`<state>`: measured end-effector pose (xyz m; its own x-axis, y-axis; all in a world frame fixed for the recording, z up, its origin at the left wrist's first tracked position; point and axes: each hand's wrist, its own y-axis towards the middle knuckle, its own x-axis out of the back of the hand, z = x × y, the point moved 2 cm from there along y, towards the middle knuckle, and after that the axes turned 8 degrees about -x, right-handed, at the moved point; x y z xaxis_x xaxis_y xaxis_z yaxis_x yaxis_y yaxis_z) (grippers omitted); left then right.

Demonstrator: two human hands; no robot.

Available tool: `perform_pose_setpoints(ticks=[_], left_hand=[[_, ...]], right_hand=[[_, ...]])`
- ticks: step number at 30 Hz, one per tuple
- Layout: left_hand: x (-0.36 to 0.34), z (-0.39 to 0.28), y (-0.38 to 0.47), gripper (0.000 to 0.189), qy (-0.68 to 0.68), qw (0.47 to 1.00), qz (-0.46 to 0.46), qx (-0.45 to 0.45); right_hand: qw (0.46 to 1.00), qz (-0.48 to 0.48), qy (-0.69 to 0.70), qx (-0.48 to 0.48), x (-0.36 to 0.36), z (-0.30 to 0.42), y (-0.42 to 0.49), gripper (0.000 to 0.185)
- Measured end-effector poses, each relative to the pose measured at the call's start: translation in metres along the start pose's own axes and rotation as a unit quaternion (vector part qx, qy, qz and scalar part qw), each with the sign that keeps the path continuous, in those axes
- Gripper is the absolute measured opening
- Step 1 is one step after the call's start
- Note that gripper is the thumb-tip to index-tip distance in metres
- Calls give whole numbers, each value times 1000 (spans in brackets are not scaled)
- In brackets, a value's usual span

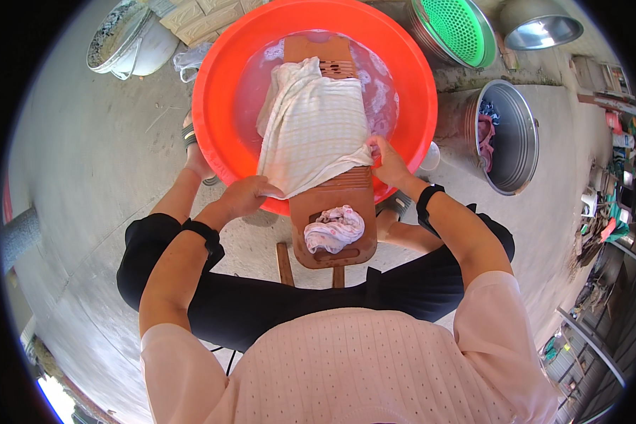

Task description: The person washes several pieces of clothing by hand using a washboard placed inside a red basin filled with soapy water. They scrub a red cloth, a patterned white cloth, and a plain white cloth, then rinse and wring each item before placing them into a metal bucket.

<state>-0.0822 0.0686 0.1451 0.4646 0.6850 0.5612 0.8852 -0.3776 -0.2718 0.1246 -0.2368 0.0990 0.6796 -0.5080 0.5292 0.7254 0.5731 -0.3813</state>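
A wet white checked cloth [318, 116] is spread over a brown washboard [344, 183]. My left hand [249, 195] pinches the cloth's near left corner between thumb and fingers. At the near right corner my right hand [388, 161] grips the edge of the same cloth. The washboard leans in a large red basin [417, 100] and covers part of its near rim. Cloudy, sudsy water [379, 100] lies in the basin. On the washboard's near end rests a bunched white cloth with pink spots [334, 229], apart from both hands.
Right of the basin a metal bucket [514, 138], lying tilted, holds dark and pink fabric. Behind it are a green colander [450, 26] and a metal bowl [540, 29]. A dirty white bucket [143, 50] stands at the back left. A small clear cup [431, 157] is beside the basin.
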Motion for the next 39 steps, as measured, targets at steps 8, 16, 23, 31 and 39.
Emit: perform_pose_setpoints(ticks=[8, 16, 23, 31, 39], left_hand=[[19, -43, 26, 26, -126, 991, -39, -37], [15, -144, 82, 18, -158, 969, -157, -109], [15, -109, 80, 28, -78, 945, -317, 12], [-14, -22, 89, 22, 11, 952, -295, 86], [38, 33, 76, 29, -76, 914, -352, 187]], right_hand=[[902, 212, -366, -87, 36, 26, 0, 54], [968, 218, 11, 123, 21, 124, -40, 28], [981, 184, 57, 18, 78, 154, -71, 15], [979, 191, 49, 55, 126, 206, -96, 14], [987, 20, 158, -39, 160, 194, -47, 11]])
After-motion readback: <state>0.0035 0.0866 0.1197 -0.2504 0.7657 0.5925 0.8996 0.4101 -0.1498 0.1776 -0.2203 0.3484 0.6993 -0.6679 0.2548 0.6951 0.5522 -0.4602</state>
